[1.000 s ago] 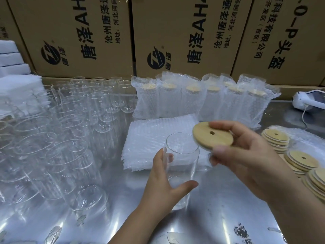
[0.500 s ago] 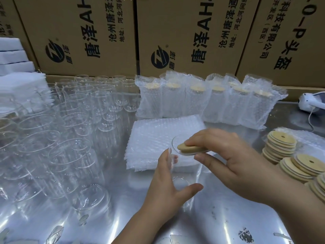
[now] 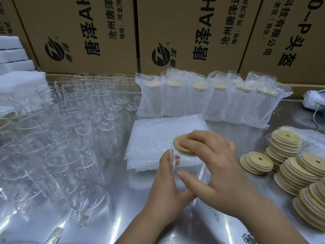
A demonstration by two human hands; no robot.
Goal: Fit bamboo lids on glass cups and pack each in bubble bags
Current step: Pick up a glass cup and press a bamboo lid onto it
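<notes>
Left hand (image 3: 167, 187) wraps the glass cup (image 3: 173, 162) standing on the steel bench (image 3: 123, 217); right hand (image 3: 216, 166) fingers press the bamboo lid (image 3: 181, 147) onto its rim, beside the bubble bags (image 3: 154, 138).

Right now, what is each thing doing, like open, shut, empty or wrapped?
Glass cup: upright, held by the left hand.
Bamboo lid: on the cup's rim, pressed by the right hand.
Empty glass cups: open, no lids.
Bagged cups: lidded, standing in bubble bags.
Bubble bags: flat, stacked.
Spare lids: loose stacks.
</notes>
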